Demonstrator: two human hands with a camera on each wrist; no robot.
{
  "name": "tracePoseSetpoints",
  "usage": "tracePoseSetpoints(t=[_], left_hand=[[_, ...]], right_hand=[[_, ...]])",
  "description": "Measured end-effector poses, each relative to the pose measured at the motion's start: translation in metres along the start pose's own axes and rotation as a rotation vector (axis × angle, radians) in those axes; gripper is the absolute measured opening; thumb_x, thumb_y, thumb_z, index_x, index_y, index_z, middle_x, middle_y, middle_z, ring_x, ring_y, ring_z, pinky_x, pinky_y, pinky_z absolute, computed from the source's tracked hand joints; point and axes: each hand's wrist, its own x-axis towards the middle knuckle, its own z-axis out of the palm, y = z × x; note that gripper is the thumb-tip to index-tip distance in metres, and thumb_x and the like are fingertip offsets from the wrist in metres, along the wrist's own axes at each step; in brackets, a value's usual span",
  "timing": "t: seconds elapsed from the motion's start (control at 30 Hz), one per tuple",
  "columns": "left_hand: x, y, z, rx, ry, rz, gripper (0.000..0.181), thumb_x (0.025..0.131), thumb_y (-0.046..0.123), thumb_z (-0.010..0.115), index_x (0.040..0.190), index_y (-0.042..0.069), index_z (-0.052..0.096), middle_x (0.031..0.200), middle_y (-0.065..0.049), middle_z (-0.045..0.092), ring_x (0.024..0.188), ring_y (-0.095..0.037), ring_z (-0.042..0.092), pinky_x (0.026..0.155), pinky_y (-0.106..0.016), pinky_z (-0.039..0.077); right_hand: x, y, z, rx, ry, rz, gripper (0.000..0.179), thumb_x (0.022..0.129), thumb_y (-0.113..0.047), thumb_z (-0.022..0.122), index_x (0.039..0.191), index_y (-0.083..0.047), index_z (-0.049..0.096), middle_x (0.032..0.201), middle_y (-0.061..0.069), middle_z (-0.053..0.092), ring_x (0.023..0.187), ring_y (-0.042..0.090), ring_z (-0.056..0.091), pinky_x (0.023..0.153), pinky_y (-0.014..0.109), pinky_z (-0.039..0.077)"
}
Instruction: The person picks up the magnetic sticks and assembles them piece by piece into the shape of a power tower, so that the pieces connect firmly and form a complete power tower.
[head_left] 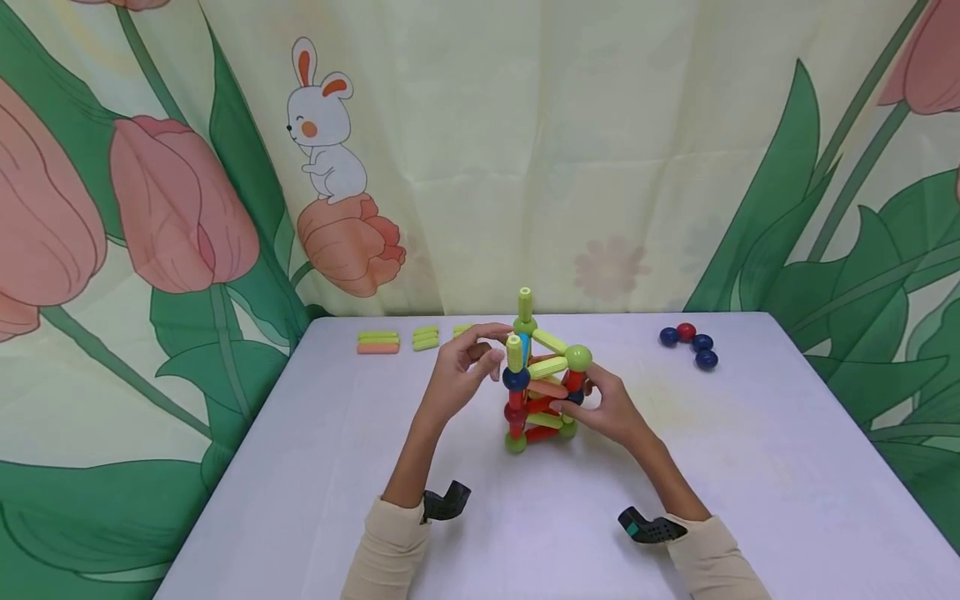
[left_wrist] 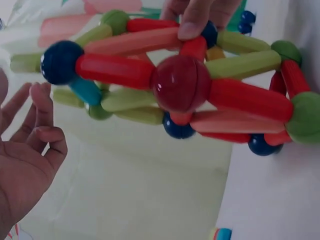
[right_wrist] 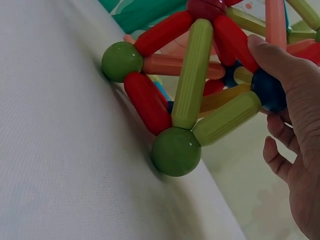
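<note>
A tower of magnetic rods and balls [head_left: 546, 388] stands upright on the table, in red, orange, yellow-green and dark blue. Two yellow-green rods point up from its top, one on a green ball [head_left: 525, 326] at the back and one on a dark blue ball [head_left: 516, 378] in front. My right hand [head_left: 611, 410] grips the tower's right side at mid-height, its thumb and fingers about a dark blue ball [right_wrist: 269, 91] and a red rod. Beside the upper left of the tower is my left hand [head_left: 459, 375], fingers loosely bent, holding nothing; the left wrist view shows it apart from the tower.
Loose yellow-green rods [head_left: 425, 337] and an orange rod [head_left: 378, 348] lie at the back left of the white table [head_left: 300, 500]. At the back right sit several dark blue balls [head_left: 706, 360] and a red ball [head_left: 686, 332]. A printed curtain [head_left: 480, 167] hangs behind.
</note>
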Motion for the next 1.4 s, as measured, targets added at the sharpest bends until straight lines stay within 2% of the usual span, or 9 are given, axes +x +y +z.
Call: tracePoseSetpoints(t=[0.13, 0.27, 0.33, 0.43, 0.57, 0.77, 0.9, 1.13, 1.4], left_hand=[[0.004, -0.018, -0.009, -0.003, 0.135, -0.128, 0.026, 0.101, 0.02, 0.054, 0.117, 0.003, 0.064, 0.101, -0.022, 0.066, 0.062, -0.02, 0.056, 0.061, -0.02, 0.045], [0.003, -0.049, -0.022, 0.17, 0.228, -0.287, 0.022, 0.098, 0.023, 0.059, 0.11, 0.006, 0.068, 0.094, -0.018, 0.067, 0.064, -0.024, 0.06, 0.058, -0.021, 0.045], [0.0, -0.064, -0.027, 0.289, 0.214, -0.367, 0.018, 0.097, 0.02, 0.061, 0.108, 0.006, 0.068, 0.095, -0.014, 0.068, 0.07, -0.025, 0.064, 0.061, -0.024, 0.05], [-0.002, -0.087, -0.033, 0.467, 0.144, -0.448, 0.018, 0.096, 0.015, 0.062, 0.109, 0.005, 0.068, 0.102, -0.014, 0.069, 0.086, -0.028, 0.066, 0.074, -0.034, 0.056], [0.004, -0.12, -0.037, 0.617, 0.092, -0.491, 0.024, 0.094, 0.011, 0.064, 0.116, 0.004, 0.067, 0.113, -0.018, 0.063, 0.105, -0.031, 0.06, 0.091, -0.042, 0.053], [0.006, -0.15, -0.041, 0.621, 0.096, -0.629, 0.037, 0.095, 0.012, 0.063, 0.131, 0.011, 0.062, 0.129, -0.021, 0.049, 0.118, -0.033, 0.05, 0.1, -0.046, 0.048], [0.003, -0.16, -0.037, 0.605, 0.063, -0.735, 0.043, 0.097, 0.019, 0.061, 0.139, 0.02, 0.055, 0.138, -0.021, 0.041, 0.121, -0.033, 0.046, 0.102, -0.046, 0.047], [0.006, -0.155, -0.033, 0.653, 0.07, -0.772, 0.035, 0.094, 0.018, 0.065, 0.128, 0.022, 0.06, 0.135, -0.019, 0.038, 0.123, -0.034, 0.041, 0.101, -0.05, 0.047], [0.003, -0.141, -0.027, 0.826, -0.105, -0.741, 0.021, 0.089, 0.023, 0.072, 0.109, 0.016, 0.068, 0.119, -0.013, 0.051, 0.108, -0.027, 0.051, 0.091, -0.041, 0.052]], right_hand=[[0.001, -0.015, -0.006, -0.012, -0.005, 0.008, 0.048, 0.075, 0.001, 0.08, 0.116, -0.001, 0.056, 0.091, 0.008, 0.065, 0.079, 0.02, 0.053, 0.068, 0.026, 0.048], [0.002, -0.015, -0.005, 0.001, 0.001, -0.008, 0.047, 0.074, 0.002, 0.08, 0.114, 0.001, 0.056, 0.091, 0.008, 0.065, 0.079, 0.016, 0.053, 0.069, 0.024, 0.048], [0.002, -0.014, -0.004, 0.013, 0.0, -0.014, 0.046, 0.074, 0.002, 0.08, 0.114, 0.001, 0.056, 0.091, 0.009, 0.065, 0.079, 0.013, 0.053, 0.068, 0.025, 0.048], [0.002, -0.014, -0.003, 0.022, -0.005, -0.024, 0.046, 0.074, 0.003, 0.079, 0.113, 0.001, 0.056, 0.09, 0.009, 0.064, 0.079, 0.011, 0.052, 0.067, 0.029, 0.049], [0.003, -0.008, 0.002, 0.024, 0.002, -0.025, 0.049, 0.073, 0.004, 0.08, 0.116, 0.001, 0.055, 0.089, 0.009, 0.063, 0.079, 0.011, 0.051, 0.066, 0.031, 0.048], [0.001, 0.017, 0.014, 0.029, 0.001, -0.021, 0.055, 0.073, -0.001, 0.082, 0.121, -0.005, 0.055, 0.088, 0.004, 0.059, 0.08, 0.009, 0.049, 0.066, 0.03, 0.046], [-0.001, 0.021, 0.014, 0.019, 0.003, -0.043, 0.057, 0.073, -0.005, 0.084, 0.122, -0.008, 0.055, 0.088, -0.001, 0.057, 0.079, 0.007, 0.048, 0.065, 0.024, 0.047], [0.0, 0.02, 0.017, -0.033, 0.057, -0.088, 0.059, 0.072, -0.011, 0.086, 0.124, -0.008, 0.057, 0.093, -0.001, 0.063, 0.074, 0.007, 0.052, 0.062, 0.021, 0.051], [0.0, 0.015, 0.024, -0.167, 0.164, -0.075, 0.058, 0.071, -0.021, 0.087, 0.121, -0.008, 0.059, 0.09, 0.001, 0.068, 0.063, 0.004, 0.053, 0.057, 0.02, 0.051]])
